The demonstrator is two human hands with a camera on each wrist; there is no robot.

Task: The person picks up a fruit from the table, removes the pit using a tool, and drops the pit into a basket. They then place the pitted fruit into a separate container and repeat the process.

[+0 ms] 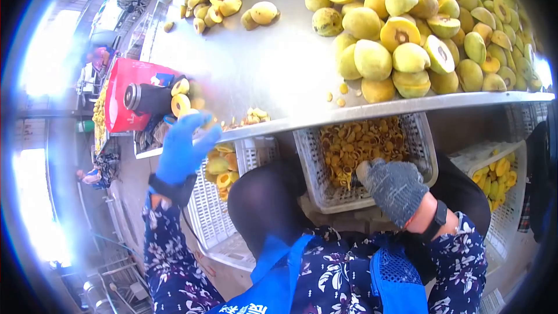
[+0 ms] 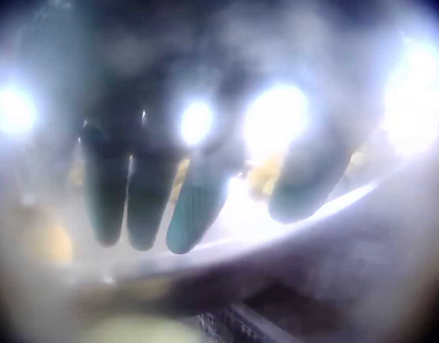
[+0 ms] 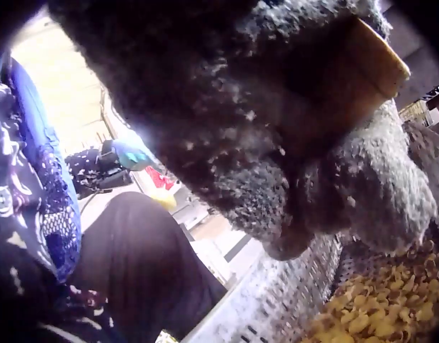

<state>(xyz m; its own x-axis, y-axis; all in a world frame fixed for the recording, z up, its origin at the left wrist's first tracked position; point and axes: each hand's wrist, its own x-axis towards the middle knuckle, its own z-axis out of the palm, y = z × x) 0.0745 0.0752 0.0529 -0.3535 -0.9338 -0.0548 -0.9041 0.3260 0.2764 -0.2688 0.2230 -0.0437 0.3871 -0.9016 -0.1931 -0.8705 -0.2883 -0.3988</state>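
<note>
My left hand (image 1: 183, 145), in a blue glove, reaches over the table's edge with its fingers extended and holds nothing. Halved yellow peach-like fruits (image 1: 181, 104) lie just beyond its fingertips. In the left wrist view the gloved fingers (image 2: 198, 214) are spread and blurred. My right hand (image 1: 395, 189), in a grey knit glove, is curled over a crate (image 1: 430, 166) of small yellow-brown scraps (image 1: 363, 145). Seen from the right wrist, its fingers grip a tan, flat-ended piece like a handle (image 3: 362, 78); the rest of that piece is hidden in the glove.
Piles of yellow fruit (image 1: 401, 32) cover the metal table's (image 1: 261, 75) far right and back left. A black bottle (image 1: 151, 99) and red bag (image 1: 125, 87) are at left. Fruit-filled white crates (image 1: 215, 221) flank the knees. Other people (image 1: 102, 58) work farther left.
</note>
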